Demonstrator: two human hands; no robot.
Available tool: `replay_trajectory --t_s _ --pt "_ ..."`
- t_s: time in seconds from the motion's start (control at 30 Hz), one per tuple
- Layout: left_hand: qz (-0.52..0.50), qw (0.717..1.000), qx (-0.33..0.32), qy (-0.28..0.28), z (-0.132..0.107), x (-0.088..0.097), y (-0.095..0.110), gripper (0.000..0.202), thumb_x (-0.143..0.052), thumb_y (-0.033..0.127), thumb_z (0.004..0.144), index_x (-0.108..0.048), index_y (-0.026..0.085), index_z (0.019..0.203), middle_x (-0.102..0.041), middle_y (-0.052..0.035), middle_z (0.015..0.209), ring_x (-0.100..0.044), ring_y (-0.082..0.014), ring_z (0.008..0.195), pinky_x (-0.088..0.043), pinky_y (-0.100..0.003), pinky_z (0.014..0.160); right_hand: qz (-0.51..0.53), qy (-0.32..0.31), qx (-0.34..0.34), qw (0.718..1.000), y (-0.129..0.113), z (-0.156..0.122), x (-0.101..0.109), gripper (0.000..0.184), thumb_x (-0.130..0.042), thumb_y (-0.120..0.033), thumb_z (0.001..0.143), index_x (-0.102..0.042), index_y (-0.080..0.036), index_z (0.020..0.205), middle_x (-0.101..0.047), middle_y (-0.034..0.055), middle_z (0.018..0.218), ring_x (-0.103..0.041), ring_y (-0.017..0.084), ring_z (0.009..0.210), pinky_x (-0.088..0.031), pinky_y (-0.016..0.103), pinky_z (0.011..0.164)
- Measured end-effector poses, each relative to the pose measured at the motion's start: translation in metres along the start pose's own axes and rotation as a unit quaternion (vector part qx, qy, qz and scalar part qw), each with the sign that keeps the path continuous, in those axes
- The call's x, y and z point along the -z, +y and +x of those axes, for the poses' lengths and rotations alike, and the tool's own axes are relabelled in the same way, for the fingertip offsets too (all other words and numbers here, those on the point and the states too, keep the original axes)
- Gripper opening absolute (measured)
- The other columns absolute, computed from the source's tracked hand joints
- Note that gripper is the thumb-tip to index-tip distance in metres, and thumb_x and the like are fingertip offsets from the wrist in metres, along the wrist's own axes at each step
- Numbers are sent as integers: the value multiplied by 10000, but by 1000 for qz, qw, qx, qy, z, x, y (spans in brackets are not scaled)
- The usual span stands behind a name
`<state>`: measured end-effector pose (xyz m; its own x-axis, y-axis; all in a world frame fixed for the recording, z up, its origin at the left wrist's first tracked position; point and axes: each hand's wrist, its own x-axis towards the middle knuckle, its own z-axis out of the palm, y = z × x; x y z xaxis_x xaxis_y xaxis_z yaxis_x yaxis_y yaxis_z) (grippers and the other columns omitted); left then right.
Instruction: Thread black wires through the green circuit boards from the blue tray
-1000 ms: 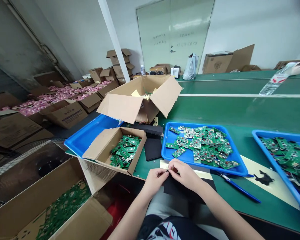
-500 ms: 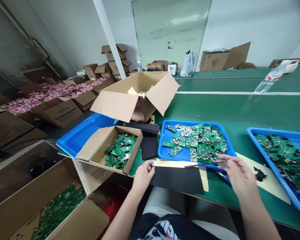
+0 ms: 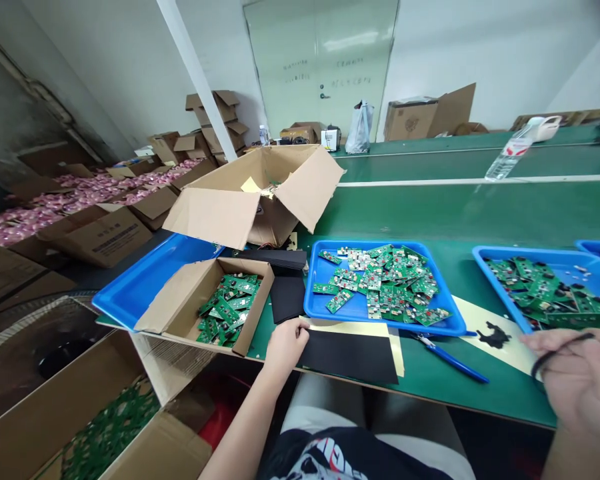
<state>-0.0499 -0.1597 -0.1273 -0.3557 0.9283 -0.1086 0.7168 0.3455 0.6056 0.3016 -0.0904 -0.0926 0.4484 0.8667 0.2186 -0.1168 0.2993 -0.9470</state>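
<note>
My left hand is closed in a pinch at the upper left corner of a black sheet, which lies on pale yellow backing paper at the table's front edge. Off to the right, my right hand grips a thin black strip that curls around its fingers. Below that hand's fingertips is another pale yellow paper with a crumpled black clump on it. Blue-handled pliers rest on the table between the two hands.
A blue tray of green circuit boards stands behind the sheet, another blue tray at right. A small carton of boards and a large open carton are at left. A water bottle lies tilted at the back.
My right hand has moved right, away from the black sheet, carrying the black strip that lay along the sheet's top edge. My left hand stays at the sheet's corner. The view has turned slightly right.
</note>
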Motion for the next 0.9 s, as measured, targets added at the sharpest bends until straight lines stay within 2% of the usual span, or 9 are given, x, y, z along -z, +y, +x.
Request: replay_trajectory --t_s 0.13,0.27,0.33,0.43,0.53,0.6,0.73,0.9 --pt "-9 999 -22 -31 1 3 -3 255 -493 112 694 -737 162 748 -551 36 504 -506 -113 485 -385 -202 523 57 -15 -49 997 21 -3 -9 306 -795 -274 499 -586 -219 716 -600 -16 534 -563 183 519 -480 414 588" --pt "12 1000 -20 16 6 4 -13 290 -439 178 781 -711 132 869 -522 31 516 -511 -122 492 -405 -209 523 51 -42 -70 995 24 -9 -14 313 -812 -293 514 -618 -200 741 -625 -3 574 -607 189 555 -495 371 562" --pt "35 998 -23 41 8 3 -14 287 -441 194 803 -688 138 937 -535 19 558 -546 -140 545 -438 -226 569 43 -53 -78 995 23 -11 -19 297 -804 -314 552 -624 -203 761 -628 4 588 -621 193 567 -499 365 567" --pt "83 992 -26 95 6 3 -8 332 -433 200 833 -616 111 1095 -611 -83 803 -605 -227 786 -473 -335 757 20 -63 -69 995 22 -13 -24 258 -772 -331 622 -618 -215 793 -625 10 615 -638 202 585 -503 377 599" --pt "121 982 -35 140 6 7 6 386 -378 172 861 -518 56 1201 -559 -206 1062 -539 -316 1017 -394 -475 915 -8 -76 -53 996 23 -13 -28 253 -739 -365 668 -594 -230 825 -623 8 623 -646 212 605 -492 362 577" --pt "129 982 -64 120 12 8 19 346 -381 167 873 -534 81 1171 -560 -194 1074 -527 -306 1047 -379 -462 944 -26 -87 -57 994 23 -12 -31 258 -729 -375 687 -583 -232 844 -627 8 622 -648 206 615 -483 331 560" --pt "124 984 -129 8 37 -3 47 157 -585 228 812 -621 183 957 -625 -90 969 -579 -250 997 -441 -347 883 -27 -136 -35 990 18 -11 -46 229 -693 -351 746 -572 -230 899 -640 7 650 -641 179 629 -506 313 629" --pt "102 984 -120 -82 66 -17 64 206 -767 205 653 -619 164 790 -650 -75 857 -617 -256 916 -460 -361 831 -38 -183 30 982 2 -5 -73 219 -648 -367 785 -558 -231 931 -636 2 679 -637 172 667 -512 297 630"
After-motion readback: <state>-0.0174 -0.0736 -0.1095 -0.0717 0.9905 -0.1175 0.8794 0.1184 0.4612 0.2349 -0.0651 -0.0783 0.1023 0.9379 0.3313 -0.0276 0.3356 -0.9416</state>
